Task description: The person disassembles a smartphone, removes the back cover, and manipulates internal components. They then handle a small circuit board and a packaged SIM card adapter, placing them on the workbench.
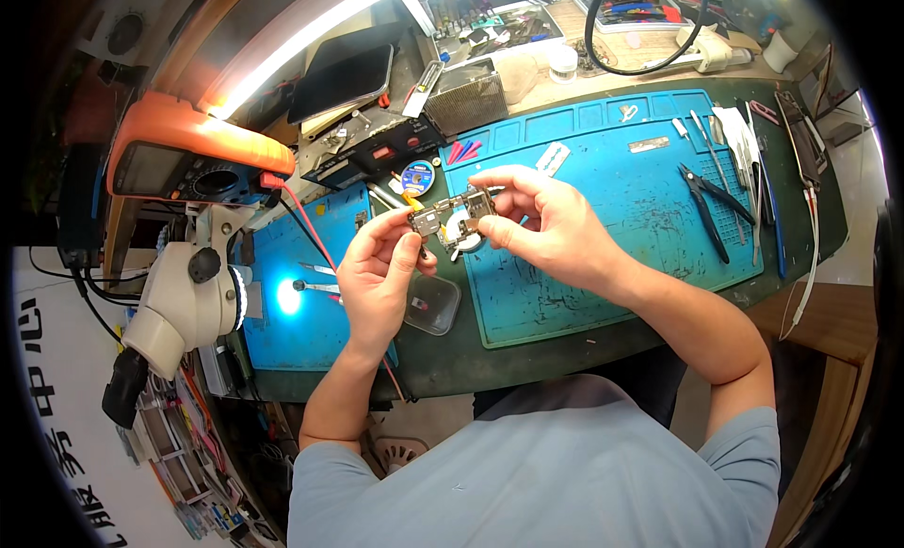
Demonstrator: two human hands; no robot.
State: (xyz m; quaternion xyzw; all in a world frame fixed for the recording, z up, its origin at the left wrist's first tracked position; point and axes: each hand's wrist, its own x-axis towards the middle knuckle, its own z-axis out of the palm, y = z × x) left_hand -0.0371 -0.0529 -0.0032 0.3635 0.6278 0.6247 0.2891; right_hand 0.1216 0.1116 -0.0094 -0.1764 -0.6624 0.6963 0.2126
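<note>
Both my hands hold a small dark electronic assembly (428,222), with metal shields and a short orange flex strip, up above the bench. My left hand (377,265) pinches its left end between thumb and fingers. At its right end, my right hand (541,218) grips it by thumb and fingertips. Through the gap in the middle of the part something white shows, which I cannot make out. Below it stands a small clear plastic box (433,305) with a little reddish piece inside. A spool with a blue label (417,177) lies just behind my left fingers.
A blue work mat (565,303) covers the bench, with black-handled cutters (706,209), tweezers and blades at right. On the left are an orange multimeter (198,153), a microscope (184,303) and a bright lamp spot (289,297). A bench device (372,148) stands behind; a black cable loops at the back.
</note>
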